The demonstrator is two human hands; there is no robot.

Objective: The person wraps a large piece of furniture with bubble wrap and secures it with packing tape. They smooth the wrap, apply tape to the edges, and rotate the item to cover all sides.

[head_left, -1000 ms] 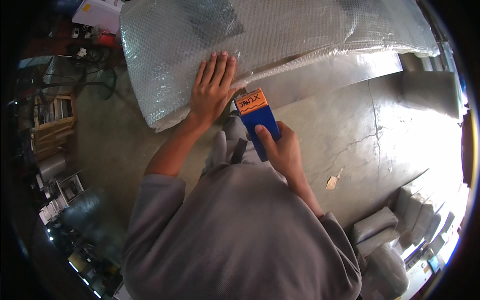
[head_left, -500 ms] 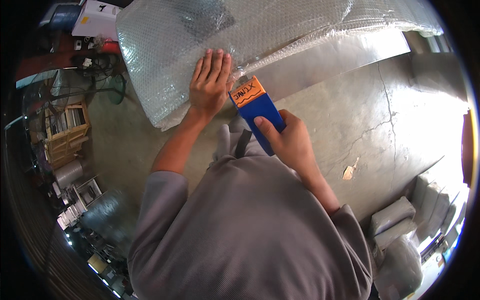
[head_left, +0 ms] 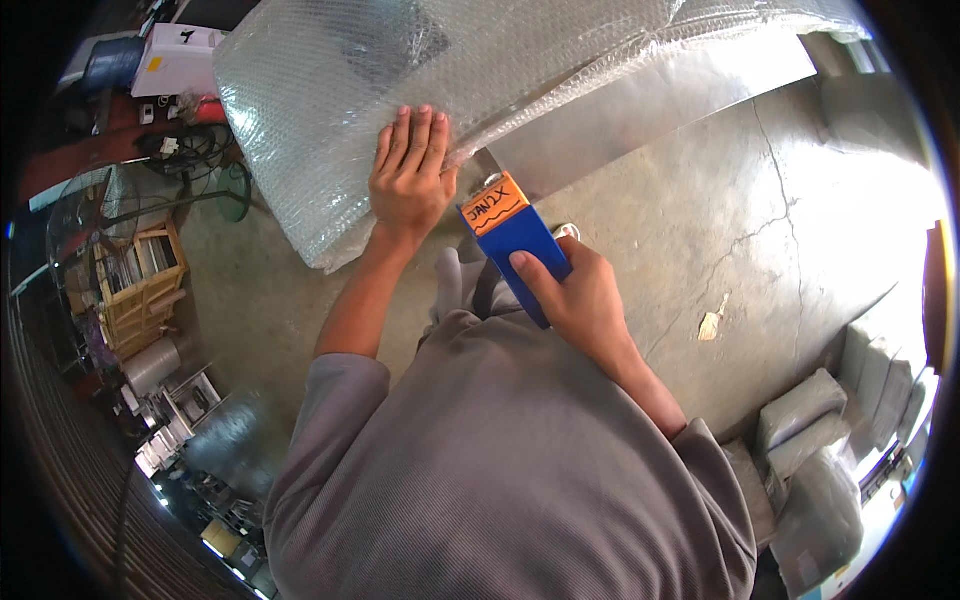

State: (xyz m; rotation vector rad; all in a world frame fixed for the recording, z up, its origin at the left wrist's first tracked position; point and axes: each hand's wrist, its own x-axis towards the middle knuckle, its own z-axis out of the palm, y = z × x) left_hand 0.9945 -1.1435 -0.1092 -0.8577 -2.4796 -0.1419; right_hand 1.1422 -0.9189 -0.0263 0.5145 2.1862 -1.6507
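Across the top lies a sheet of clear bubble wrap (head_left: 310,120) over a large flat panel, whose smooth pale edge (head_left: 620,140) shows along the near right side. My left hand (head_left: 408,190) rests flat on the wrap near its front edge, fingers stretched out and slightly apart. In my right hand (head_left: 585,300) is a blue box-shaped tool (head_left: 520,250) with an orange, hand-marked end. My thumb lies along its top and the other fingers are wrapped underneath. The orange end points toward the wrap's edge, close to my left hand; its exact kind cannot be made out.
A wooden crate (head_left: 145,290) and a fan (head_left: 105,215) stand at the left, with a white box (head_left: 178,60) behind. Wrapped grey bundles (head_left: 805,420) lie at the lower right. A small torn scrap (head_left: 711,322) lies on the cracked concrete floor (head_left: 690,240).
The orange end of the blue tool has come slightly nearer to me and sits a bit farther from the wrap's edge. My left hand still lies on the wrap. The view has shifted slightly.
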